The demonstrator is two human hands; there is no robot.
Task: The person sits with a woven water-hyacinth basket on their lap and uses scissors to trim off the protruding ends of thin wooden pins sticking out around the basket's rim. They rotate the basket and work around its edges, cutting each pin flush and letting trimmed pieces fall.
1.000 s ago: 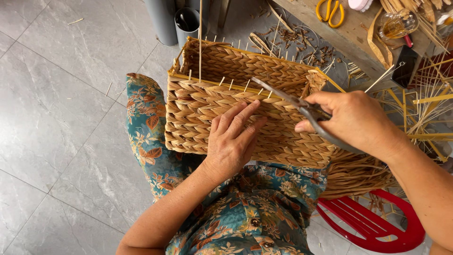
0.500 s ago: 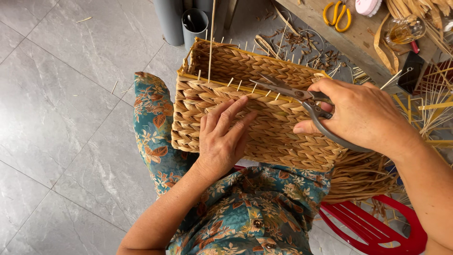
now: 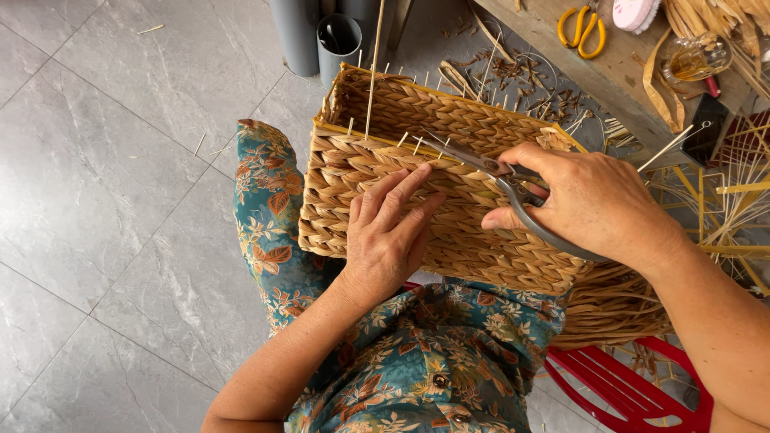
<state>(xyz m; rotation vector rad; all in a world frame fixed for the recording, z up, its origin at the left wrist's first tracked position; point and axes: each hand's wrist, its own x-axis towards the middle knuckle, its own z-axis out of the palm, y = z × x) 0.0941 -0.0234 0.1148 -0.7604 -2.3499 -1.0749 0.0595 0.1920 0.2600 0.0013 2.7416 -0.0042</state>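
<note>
A woven straw basket (image 3: 473, 240) rests on my lap, its side wall turned up toward me. My left hand (image 3: 389, 232) lies flat on that wall, fingers spread and pointing to the rim. My right hand (image 3: 589, 200) grips grey metal scissors (image 3: 481, 164), whose blades reach left along the rim among several short pale stalk ends that stick up. One long thin stalk (image 3: 373, 64) rises from the rim's far left.
Grey tiled floor (image 3: 104, 208) lies to the left. Grey pipes (image 3: 317, 36) stand beyond the basket. A wooden bench (image 3: 618, 68) at top right carries yellow-handled scissors (image 3: 581, 28) and straw. Loose straw bundles (image 3: 618, 309) and a red stool (image 3: 634, 389) sit at right.
The view has shifted slightly. The scissors have slid left along the rim toward the stalk ends; my left hand stays pressed on the basket wall.
</note>
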